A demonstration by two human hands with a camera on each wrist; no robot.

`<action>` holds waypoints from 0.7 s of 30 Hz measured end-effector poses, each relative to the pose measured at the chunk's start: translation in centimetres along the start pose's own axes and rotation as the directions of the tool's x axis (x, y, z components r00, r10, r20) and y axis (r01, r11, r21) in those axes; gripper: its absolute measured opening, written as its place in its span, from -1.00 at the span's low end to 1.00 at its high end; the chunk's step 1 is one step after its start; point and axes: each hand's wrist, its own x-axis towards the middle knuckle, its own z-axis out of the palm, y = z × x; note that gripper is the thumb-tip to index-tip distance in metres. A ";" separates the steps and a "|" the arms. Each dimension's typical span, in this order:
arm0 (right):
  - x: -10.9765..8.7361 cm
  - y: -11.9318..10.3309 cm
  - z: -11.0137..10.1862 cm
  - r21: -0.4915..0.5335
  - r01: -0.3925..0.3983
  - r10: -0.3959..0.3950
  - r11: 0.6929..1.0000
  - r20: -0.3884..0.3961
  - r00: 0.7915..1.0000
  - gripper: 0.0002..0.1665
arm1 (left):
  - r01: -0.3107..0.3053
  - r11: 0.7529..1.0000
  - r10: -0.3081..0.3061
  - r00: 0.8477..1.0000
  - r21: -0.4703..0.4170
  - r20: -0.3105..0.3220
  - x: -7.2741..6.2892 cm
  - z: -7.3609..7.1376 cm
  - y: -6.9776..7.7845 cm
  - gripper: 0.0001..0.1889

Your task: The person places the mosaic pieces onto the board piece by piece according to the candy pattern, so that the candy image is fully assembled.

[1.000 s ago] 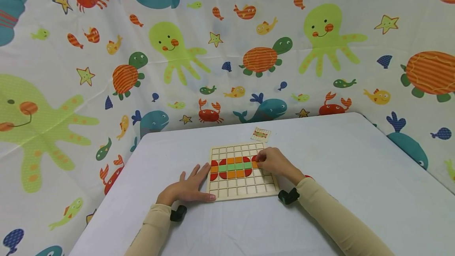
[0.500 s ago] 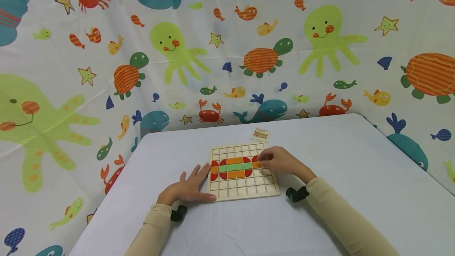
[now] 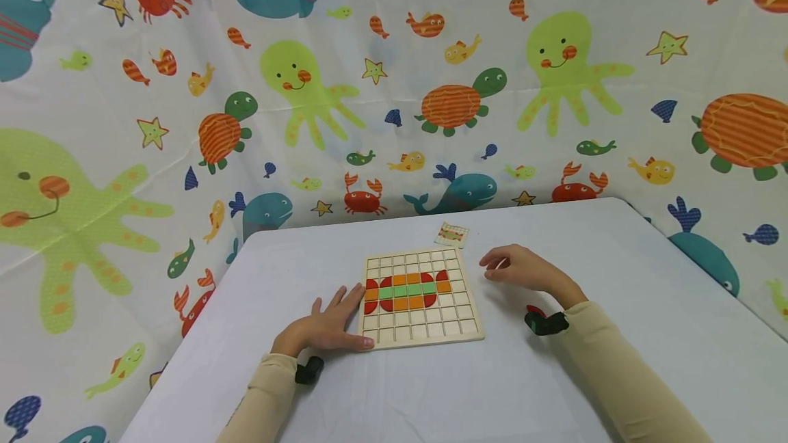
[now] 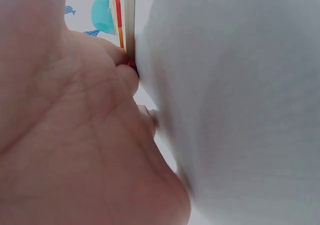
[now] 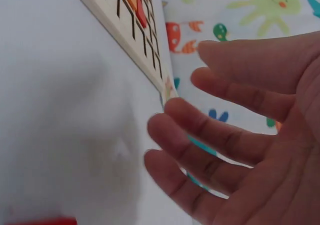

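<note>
A square wooden grid board (image 3: 425, 330) lies on the table, with red quarter-round, orange and green tiles (image 3: 406, 290) forming a candy-like shape across its middle rows. My left hand (image 3: 326, 323) rests at the board's left side, fingers spread, touching its edge; the left wrist view shows the fingertips against the board's edge (image 4: 130, 20). To the right of the board my right hand (image 3: 523, 269) hovers above the table, fingers loosely bent and holding nothing. An orange tile (image 3: 444, 286) sits at the right end of the shape, under a red tile (image 3: 442, 275).
Behind the board lies a small card (image 3: 452, 234) printed with a similar pattern on a grid. A red item (image 3: 534, 309), partly hidden by the right wrist, lies on the white table (image 3: 615, 258). A sea-animal curtain (image 3: 394, 39) hangs behind the table.
My right hand has let go of the orange tile at the right end of the shape and moved right, off the board. The left hand has stayed in place.
</note>
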 end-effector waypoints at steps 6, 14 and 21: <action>-1.1 1.1 -1.3 -0.046 -0.074 0.077 0.996 0.062 0.995 -0.61 | 0.004 1.000 -0.004 1.000 -0.005 0.005 0.0 0.0 -0.1 0.26; -3.1 2.4 -1.4 -0.055 -0.096 0.100 0.994 0.075 0.992 -0.57 | -0.009 1.000 0.009 1.000 -0.013 0.010 0.4 0.4 -0.2 0.27; -4.9 3.1 -1.7 0.010 -0.077 0.076 0.997 0.089 0.993 -0.53 | 0.005 1.000 -0.005 1.000 -0.003 0.008 0.2 0.1 -0.3 0.27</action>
